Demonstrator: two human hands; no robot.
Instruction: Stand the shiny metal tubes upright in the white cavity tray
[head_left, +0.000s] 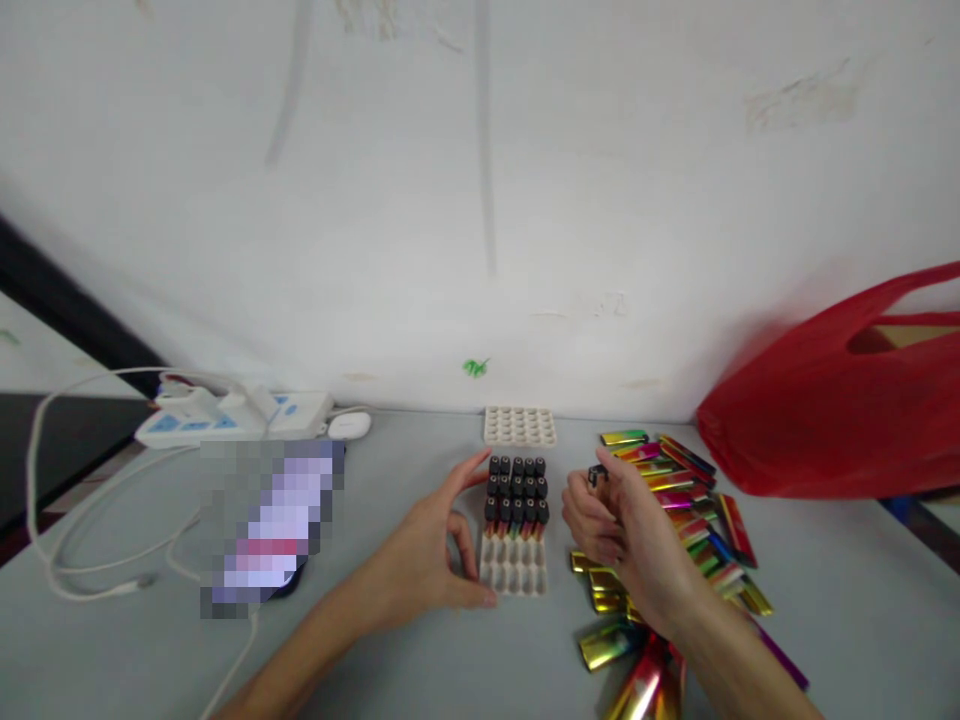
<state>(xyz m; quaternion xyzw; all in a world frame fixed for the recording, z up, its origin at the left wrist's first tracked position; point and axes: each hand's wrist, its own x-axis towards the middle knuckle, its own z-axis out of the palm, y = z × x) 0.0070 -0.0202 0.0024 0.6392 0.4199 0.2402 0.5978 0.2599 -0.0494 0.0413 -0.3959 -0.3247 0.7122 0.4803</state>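
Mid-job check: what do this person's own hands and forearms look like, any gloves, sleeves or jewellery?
The five-fingered left hand and right hand are both ungloved. The left forearm and right forearm show no sleeve as far as the picture reaches. No watch, bracelet or ring is visible; fine nail detail is too small to tell.

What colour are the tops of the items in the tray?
Black tops, clearest in the head view.

Soft, even light covers the wall [615,200]. Beyond the right hand [619,520], the bag [802,420] casts a faint shadow; metallic pieces [607,645] beside that hand glint. Detail blurs slightly; left of the left hand [431,545], pixelation covers the phone [281,520].
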